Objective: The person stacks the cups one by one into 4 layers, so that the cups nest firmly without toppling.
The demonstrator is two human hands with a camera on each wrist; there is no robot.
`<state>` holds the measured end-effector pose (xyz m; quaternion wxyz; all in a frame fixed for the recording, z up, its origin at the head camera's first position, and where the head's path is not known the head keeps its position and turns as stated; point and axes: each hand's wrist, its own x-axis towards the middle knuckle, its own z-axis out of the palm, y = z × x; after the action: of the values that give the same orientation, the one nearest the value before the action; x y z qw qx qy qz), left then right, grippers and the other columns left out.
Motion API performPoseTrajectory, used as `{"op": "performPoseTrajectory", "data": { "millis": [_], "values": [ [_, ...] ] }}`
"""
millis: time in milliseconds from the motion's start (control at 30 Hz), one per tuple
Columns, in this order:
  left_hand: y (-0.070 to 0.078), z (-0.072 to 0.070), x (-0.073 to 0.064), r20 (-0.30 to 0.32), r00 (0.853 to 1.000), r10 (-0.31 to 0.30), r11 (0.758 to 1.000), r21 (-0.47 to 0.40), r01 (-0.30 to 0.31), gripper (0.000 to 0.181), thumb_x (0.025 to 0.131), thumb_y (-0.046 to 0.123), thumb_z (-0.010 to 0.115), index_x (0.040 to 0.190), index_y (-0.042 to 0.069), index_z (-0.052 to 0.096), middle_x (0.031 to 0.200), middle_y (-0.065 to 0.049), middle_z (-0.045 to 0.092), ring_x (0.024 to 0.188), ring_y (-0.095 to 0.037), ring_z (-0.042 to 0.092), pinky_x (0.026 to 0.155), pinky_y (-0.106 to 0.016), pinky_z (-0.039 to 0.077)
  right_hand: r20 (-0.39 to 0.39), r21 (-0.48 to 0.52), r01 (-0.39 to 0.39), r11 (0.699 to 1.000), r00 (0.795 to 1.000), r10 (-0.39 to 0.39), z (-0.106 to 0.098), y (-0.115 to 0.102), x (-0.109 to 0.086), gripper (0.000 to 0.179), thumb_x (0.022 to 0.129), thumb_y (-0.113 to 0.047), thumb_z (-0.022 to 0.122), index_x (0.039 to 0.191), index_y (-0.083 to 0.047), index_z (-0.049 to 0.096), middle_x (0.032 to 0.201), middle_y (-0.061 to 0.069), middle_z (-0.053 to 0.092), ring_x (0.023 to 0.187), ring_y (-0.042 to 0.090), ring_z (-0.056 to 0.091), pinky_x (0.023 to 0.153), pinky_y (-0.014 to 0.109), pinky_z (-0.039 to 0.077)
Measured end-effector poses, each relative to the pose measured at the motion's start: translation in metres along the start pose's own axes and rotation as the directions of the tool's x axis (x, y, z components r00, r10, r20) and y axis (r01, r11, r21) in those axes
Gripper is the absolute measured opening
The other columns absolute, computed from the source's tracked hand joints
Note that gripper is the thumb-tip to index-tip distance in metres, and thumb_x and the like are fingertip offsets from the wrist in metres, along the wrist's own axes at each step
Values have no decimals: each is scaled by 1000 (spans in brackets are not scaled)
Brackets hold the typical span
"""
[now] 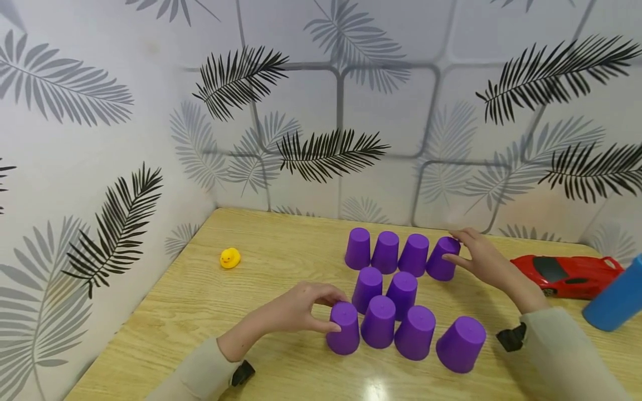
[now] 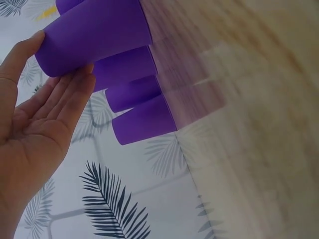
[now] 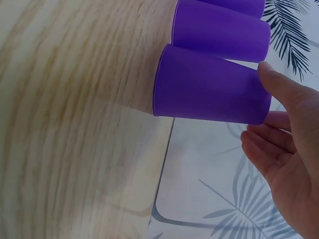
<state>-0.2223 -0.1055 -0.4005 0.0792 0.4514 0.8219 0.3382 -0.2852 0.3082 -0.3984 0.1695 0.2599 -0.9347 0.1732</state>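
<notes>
Several purple plastic cups stand upside down on the wooden table. My left hand grips the left cup of the front row near its top, thumb on one side and fingers on the other; the left wrist view shows this cup between them. At the far right, my right hand holds the end cup of the back row by its narrow top, and the right wrist view shows that cup with its rim at the tabletop. Two middle cups, one being this cup, stand between the rows.
A yellow toy duck sits at the back left. Beyond my right forearm are a red toy car and a blue cylinder. A leaf-patterned wall borders the table's back and left. One front-row cup stands apart on the right.
</notes>
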Motion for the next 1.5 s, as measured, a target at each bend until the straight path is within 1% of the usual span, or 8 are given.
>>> {"op": "performPoseTrajectory", "data": {
  "millis": [267, 433, 567, 667, 800, 1000, 1100, 1500],
  "values": [
    [-9, -12, -5, -119, 991, -54, 996, -83, 44, 39, 84, 18, 78, 117, 4, 62, 114, -9, 69, 106, -19, 68, 96, -25, 57, -46, 4, -74, 997, 996, 74, -14, -11, -37, 56, 88, -18, 73, 132, 9, 51, 123, 27, 55, 110, 43, 54, 86, 63, 52],
    [-13, -30, 3, -260, 962, -85, 992, -113, 57, 39, 84, 15, 78, 117, 3, 62, 113, -11, 69, 106, -23, 68, 96, -25, 57, -92, -13, -50, 999, 995, 49, -17, -18, -60, 51, 84, -16, 77, 127, 4, 58, 116, 19, 62, 102, 37, 61, 79, 58, 56],
    [-17, -41, 16, -401, 908, -122, 979, -198, 44, 41, 83, 8, 77, 120, -1, 60, 117, -17, 67, 109, -30, 68, 97, -24, 56, -97, 19, -51, 998, 994, 53, -19, -26, -76, 49, 85, -18, 76, 128, -2, 59, 116, 13, 64, 103, 31, 61, 80, 52, 56],
    [-19, -46, 28, -491, 856, -161, 962, -271, 26, 42, 85, 6, 75, 123, -2, 58, 120, -20, 65, 114, -33, 65, 99, -24, 55, -97, 63, -49, 997, 994, 55, -20, -33, -86, 47, 84, -17, 76, 127, -8, 60, 116, 6, 66, 104, 12, 62, 83, 27, 59],
    [-20, -47, 48, -589, 783, -199, 941, -338, -14, 42, 86, 6, 73, 124, -3, 56, 122, -22, 63, 117, -32, 62, 101, -23, 53, -92, 152, 4, 988, 996, 10, -20, -41, -98, 47, 82, -9, 77, 126, -14, 62, 118, -7, 66, 105, -11, 55, 87, -2, 41],
    [-25, -42, 83, -673, 702, -235, 919, -390, -66, 43, 86, 6, 73, 123, -6, 56, 123, -23, 62, 117, -32, 61, 101, -23, 53, -57, 293, 142, 945, 990, -131, -20, -50, -110, 59, 76, 2, 77, 130, -13, 60, 124, -18, 61, 109, -6, 58, 91, 0, 43],
    [-30, -37, 98, -685, 689, -235, 912, -401, -88, 43, 86, 6, 74, 123, -7, 55, 123, -24, 61, 117, -32, 61, 102, -26, 54, -43, 315, 183, 931, 983, -179, -18, -53, -115, 65, 70, -1, 82, 131, -12, 59, 123, -16, 61, 109, -5, 58, 91, 2, 45],
    [-36, -27, 126, -674, 704, -223, 926, -373, -63, 45, 85, 7, 75, 123, -7, 56, 123, -24, 62, 118, -34, 61, 104, -28, 53, 10, 274, 165, 948, 985, -174, -11, -57, -120, 61, 71, -16, 86, 126, -17, 61, 114, -10, 66, 102, -5, 61, 83, 13, 54]
  ]
}}
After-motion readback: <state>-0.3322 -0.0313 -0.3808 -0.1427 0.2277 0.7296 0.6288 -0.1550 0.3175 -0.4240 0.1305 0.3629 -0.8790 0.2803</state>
